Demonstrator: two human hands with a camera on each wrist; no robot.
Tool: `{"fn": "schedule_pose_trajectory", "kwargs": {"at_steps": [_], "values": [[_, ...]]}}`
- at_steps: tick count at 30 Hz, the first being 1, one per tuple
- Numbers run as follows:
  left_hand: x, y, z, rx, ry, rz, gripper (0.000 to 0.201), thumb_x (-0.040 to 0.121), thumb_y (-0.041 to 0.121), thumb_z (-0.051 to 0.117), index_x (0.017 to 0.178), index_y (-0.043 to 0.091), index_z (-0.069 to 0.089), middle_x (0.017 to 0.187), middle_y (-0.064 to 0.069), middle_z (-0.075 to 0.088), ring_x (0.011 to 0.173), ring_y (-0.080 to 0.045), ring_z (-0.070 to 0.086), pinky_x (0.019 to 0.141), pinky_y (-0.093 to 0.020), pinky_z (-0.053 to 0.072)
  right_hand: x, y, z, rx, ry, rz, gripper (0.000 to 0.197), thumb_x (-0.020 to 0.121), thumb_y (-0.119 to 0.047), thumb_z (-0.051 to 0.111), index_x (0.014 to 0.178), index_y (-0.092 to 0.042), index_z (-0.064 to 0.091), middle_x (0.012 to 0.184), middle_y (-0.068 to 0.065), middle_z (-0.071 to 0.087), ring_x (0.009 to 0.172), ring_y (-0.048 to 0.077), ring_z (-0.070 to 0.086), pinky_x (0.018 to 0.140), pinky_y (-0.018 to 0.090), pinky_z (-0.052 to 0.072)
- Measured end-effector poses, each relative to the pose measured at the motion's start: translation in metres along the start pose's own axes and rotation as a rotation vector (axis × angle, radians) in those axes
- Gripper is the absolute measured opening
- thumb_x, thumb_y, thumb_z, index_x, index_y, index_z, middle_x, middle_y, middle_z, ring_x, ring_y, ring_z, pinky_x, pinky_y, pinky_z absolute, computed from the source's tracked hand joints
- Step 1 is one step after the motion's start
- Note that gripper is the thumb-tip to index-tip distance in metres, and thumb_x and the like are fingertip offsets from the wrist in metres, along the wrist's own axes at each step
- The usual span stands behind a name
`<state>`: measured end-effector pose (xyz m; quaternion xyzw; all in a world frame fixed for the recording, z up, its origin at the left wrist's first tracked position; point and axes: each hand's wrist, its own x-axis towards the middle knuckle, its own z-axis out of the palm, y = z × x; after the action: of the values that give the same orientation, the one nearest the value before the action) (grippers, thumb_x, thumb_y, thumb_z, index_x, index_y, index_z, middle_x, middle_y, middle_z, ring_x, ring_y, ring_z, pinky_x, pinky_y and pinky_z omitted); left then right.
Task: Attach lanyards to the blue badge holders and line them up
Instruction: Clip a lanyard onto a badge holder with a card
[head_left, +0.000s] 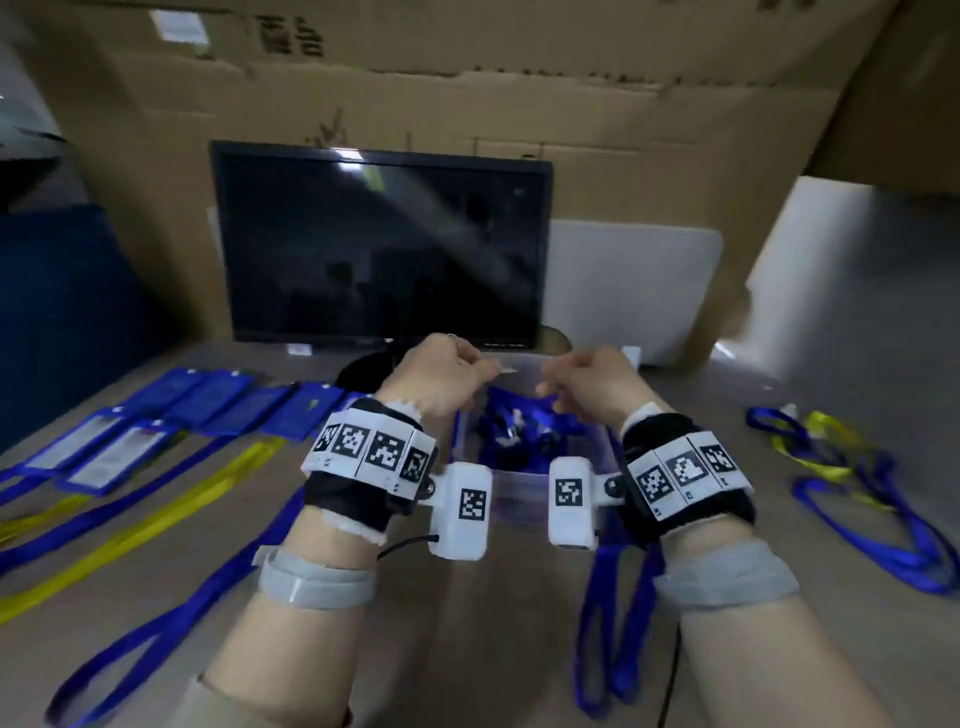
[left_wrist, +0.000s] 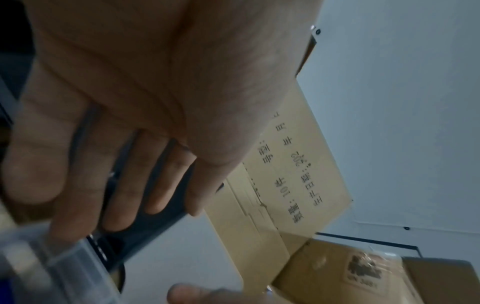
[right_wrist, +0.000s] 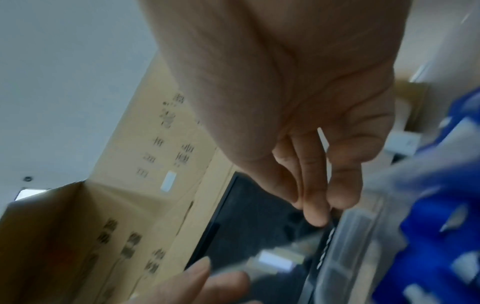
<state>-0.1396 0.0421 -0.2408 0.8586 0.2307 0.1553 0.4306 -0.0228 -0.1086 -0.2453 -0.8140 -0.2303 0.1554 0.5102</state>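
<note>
Both hands hover over a clear plastic bin (head_left: 519, 491) that holds blue badge holders (head_left: 519, 431). My left hand (head_left: 483, 371) has its fingers curled and pinches a small pale clip (head_left: 506, 370), which shows blurred in the right wrist view (right_wrist: 275, 261). My right hand (head_left: 550, 382) faces it, thumb against bunched fingertips (right_wrist: 314, 216). A blue lanyard (head_left: 613, 623) runs from under those fingers, past the bin's right side and down to the table front. On the left, blue badge holders (head_left: 218, 410) lie in a row with blue and yellow lanyards (head_left: 171, 514) attached.
A loose pile of blue and yellow lanyards (head_left: 841, 467) lies on the table at the right. A dark monitor (head_left: 384, 244) stands right behind the bin, with a white board (head_left: 634, 291) and cardboard boxes (head_left: 467, 78) beyond it. Everything is motion-blurred.
</note>
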Motion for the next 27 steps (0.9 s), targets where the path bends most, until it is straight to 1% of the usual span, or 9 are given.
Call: {"fn": "schedule_pose_trajectory", "kwargs": {"at_steps": [3, 8, 10, 13, 17, 19, 23, 25, 27], "values": [[0.013, 0.025, 0.037, -0.059, -0.052, 0.045, 0.021, 0.092, 0.036, 0.064, 0.093, 0.017, 0.071, 0.085, -0.006, 0.076, 0.074, -0.022, 0.072, 0.072, -0.030, 0.053, 0.007, 0.037, -0.044, -0.078, 0.104, 0.070, 0.017, 0.094, -0.015, 0.059, 0.081, -0.016, 0.071, 0.088, 0.009, 0.076, 0.061, 0.016, 0.059, 0.047, 0.022, 0.040], [0.030, 0.048, 0.082, -0.111, -0.142, 0.073, 0.015, 0.096, 0.029, 0.061, 0.084, 0.021, 0.068, 0.083, -0.007, 0.073, 0.070, -0.018, 0.067, 0.055, -0.020, 0.046, 0.024, 0.082, -0.076, -0.093, 0.188, 0.160, 0.014, 0.093, -0.016, 0.065, 0.103, -0.012, 0.075, 0.096, 0.007, 0.072, 0.079, 0.016, 0.063, 0.077, 0.032, 0.051], [0.037, 0.050, 0.092, -0.114, -0.176, 0.078, 0.015, 0.096, 0.031, 0.061, 0.093, 0.019, 0.070, 0.087, -0.010, 0.075, 0.072, -0.018, 0.067, 0.061, -0.023, 0.048, 0.032, 0.093, -0.080, -0.099, 0.174, 0.191, 0.020, 0.094, -0.013, 0.064, 0.111, -0.011, 0.072, 0.103, 0.007, 0.070, 0.082, 0.014, 0.062, 0.076, 0.030, 0.048], [0.046, 0.046, 0.099, -0.121, -0.196, 0.080, 0.016, 0.097, 0.034, 0.060, 0.101, 0.021, 0.069, 0.090, -0.003, 0.074, 0.079, -0.020, 0.071, 0.068, -0.026, 0.050, 0.047, 0.103, -0.077, -0.088, 0.137, 0.233, 0.028, 0.093, -0.011, 0.066, 0.121, -0.009, 0.066, 0.107, 0.007, 0.068, 0.088, 0.016, 0.064, 0.074, 0.027, 0.050], [0.054, 0.037, 0.095, -0.161, -0.190, 0.060, 0.018, 0.098, 0.033, 0.059, 0.107, 0.021, 0.069, 0.095, -0.004, 0.076, 0.083, -0.022, 0.073, 0.071, -0.030, 0.052, 0.070, 0.107, -0.069, -0.061, 0.066, 0.269, 0.042, 0.090, -0.014, 0.070, 0.132, -0.010, 0.060, 0.112, 0.009, 0.070, 0.092, 0.021, 0.068, 0.080, 0.032, 0.056], [0.056, 0.036, 0.092, -0.223, -0.190, 0.022, 0.022, 0.099, 0.030, 0.058, 0.110, 0.014, 0.067, 0.097, -0.007, 0.074, 0.077, -0.021, 0.068, 0.063, -0.028, 0.049, 0.080, 0.107, -0.066, -0.103, 0.037, 0.277, 0.040, 0.090, -0.017, 0.071, 0.128, -0.011, 0.063, 0.099, 0.006, 0.070, 0.084, 0.019, 0.067, 0.074, 0.030, 0.054], [0.057, 0.036, 0.090, -0.209, -0.157, 0.022, 0.019, 0.098, 0.032, 0.059, 0.102, 0.016, 0.068, 0.098, -0.007, 0.075, 0.074, -0.013, 0.067, 0.068, -0.028, 0.052, 0.096, 0.114, -0.055, -0.167, 0.020, 0.296, 0.052, 0.083, -0.017, 0.078, 0.131, -0.006, 0.062, 0.117, 0.015, 0.070, 0.104, 0.031, 0.068, 0.099, 0.045, 0.052], [0.057, 0.034, 0.091, -0.196, -0.149, 0.019, 0.015, 0.098, 0.032, 0.059, 0.099, 0.020, 0.067, 0.099, -0.005, 0.076, 0.072, -0.011, 0.068, 0.066, -0.023, 0.052, 0.101, 0.118, -0.054, -0.191, 0.039, 0.321, 0.051, 0.080, -0.013, 0.081, 0.127, -0.003, 0.064, 0.118, 0.012, 0.069, 0.109, 0.031, 0.065, 0.100, 0.039, 0.050], [0.057, 0.035, 0.091, -0.173, -0.138, 0.016, 0.013, 0.098, 0.031, 0.060, 0.099, 0.021, 0.067, 0.098, -0.003, 0.076, 0.071, -0.010, 0.067, 0.062, -0.018, 0.052, 0.104, 0.120, -0.057, -0.207, 0.085, 0.347, 0.041, 0.077, -0.010, 0.082, 0.116, 0.000, 0.070, 0.113, 0.012, 0.070, 0.108, 0.030, 0.065, 0.091, 0.032, 0.050]]}}
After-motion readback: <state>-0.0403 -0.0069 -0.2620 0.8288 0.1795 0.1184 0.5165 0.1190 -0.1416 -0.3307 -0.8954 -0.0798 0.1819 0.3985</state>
